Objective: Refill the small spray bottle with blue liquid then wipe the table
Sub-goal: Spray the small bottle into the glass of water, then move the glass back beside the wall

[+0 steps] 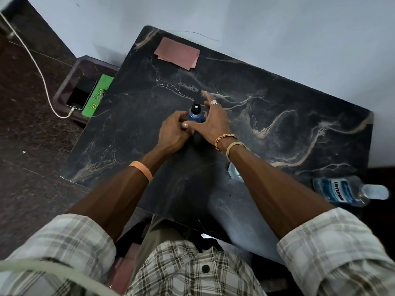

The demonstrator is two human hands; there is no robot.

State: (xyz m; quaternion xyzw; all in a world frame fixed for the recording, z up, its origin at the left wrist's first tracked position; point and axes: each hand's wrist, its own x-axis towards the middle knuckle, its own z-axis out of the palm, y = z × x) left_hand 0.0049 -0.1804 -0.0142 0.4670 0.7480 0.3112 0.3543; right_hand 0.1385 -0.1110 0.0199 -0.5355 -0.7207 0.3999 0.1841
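Observation:
The small spray bottle (pixel 196 114) stands upright in the middle of the dark marble table (pixel 277 129), blue liquid inside and a black spray head on top. My left hand (pixel 173 130) curls around the bottle's lower body from the left. My right hand (pixel 213 121) touches the bottle from the right, thumb across the front and fingers spread and mostly straight. A large Listerine bottle (pixel 342 192) of blue liquid lies on its side at the table's right front corner. A folded pink cloth (pixel 177 53) lies flat at the table's far edge.
A clear small object (pixel 233 170), partly hidden by my right forearm, sits on the table near the front. Left of the table a low stand (pixel 68 82) holds a phone (pixel 81 94) on a white cable and a green card (pixel 97 97). A wall runs behind.

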